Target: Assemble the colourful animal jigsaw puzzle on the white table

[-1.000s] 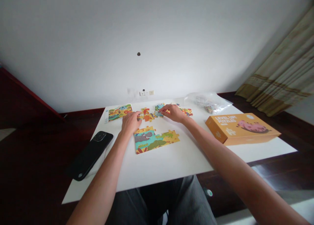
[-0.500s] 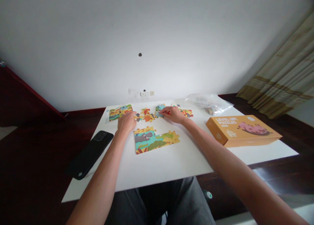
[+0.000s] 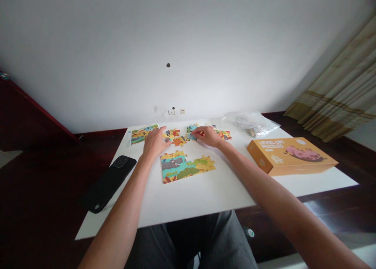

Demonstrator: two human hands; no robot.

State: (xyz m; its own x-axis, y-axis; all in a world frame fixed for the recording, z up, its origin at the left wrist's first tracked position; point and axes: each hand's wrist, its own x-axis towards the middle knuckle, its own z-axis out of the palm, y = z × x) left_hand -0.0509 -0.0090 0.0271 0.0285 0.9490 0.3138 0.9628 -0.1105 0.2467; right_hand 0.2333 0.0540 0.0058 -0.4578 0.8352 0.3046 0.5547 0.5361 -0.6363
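My left hand [image 3: 155,142] is open, thumb and fingers apart, just left of a loose cluster of puzzle pieces [image 3: 177,139] in orange, red and yellow. My right hand [image 3: 208,136] pinches a small puzzle piece [image 3: 201,133] with red on it, mostly hidden by the fingers. Its fingertips are at the edge of a blue-green group of pieces [image 3: 192,130]. More puzzle pieces [image 3: 225,135] lie just beyond that hand. Nearer to me is a joined puzzle section [image 3: 188,168] with a hippo and a crocodile. A printed picture card [image 3: 141,136] lies behind my left hand, partly covered by it.
On the right of the white table [image 3: 199,206] stands an orange puzzle box [image 3: 293,155]. Behind it lies a clear plastic bag [image 3: 252,123] with pieces inside. A black phone [image 3: 110,183] rests at the left edge. The wall [image 3: 188,57] rises behind the table.
My left hand has opened, its thumb spreading away from the fingers, and has shifted slightly right. My right hand stays nearly still in its pinch beside the blue-green pieces.
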